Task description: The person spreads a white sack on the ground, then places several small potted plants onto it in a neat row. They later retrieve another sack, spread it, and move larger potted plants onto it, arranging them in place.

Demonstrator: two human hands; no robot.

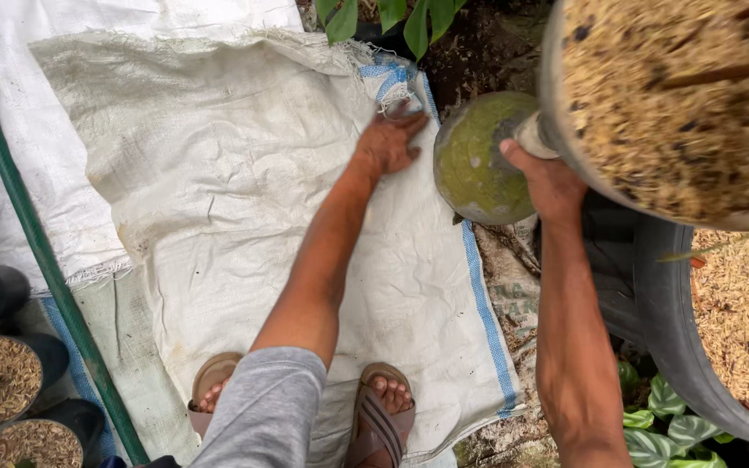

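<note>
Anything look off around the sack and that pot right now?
The pot gripped at its stem by the right hand is tipped toward the camera, husk filling exposed. The woven sack under the left hand lies wrinkled, with a frayed top edge. Nothing spilled on it.

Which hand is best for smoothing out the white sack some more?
Left. The left hand already lies flat on the white sack, while the right hand is busy gripping the tilted pot.

A single head-worn camera looks almost straight down from standing height along both arms to the feet on a white sack spread on the ground. It sits close to a pot at upper right, seemingly near enough to blur.
</note>
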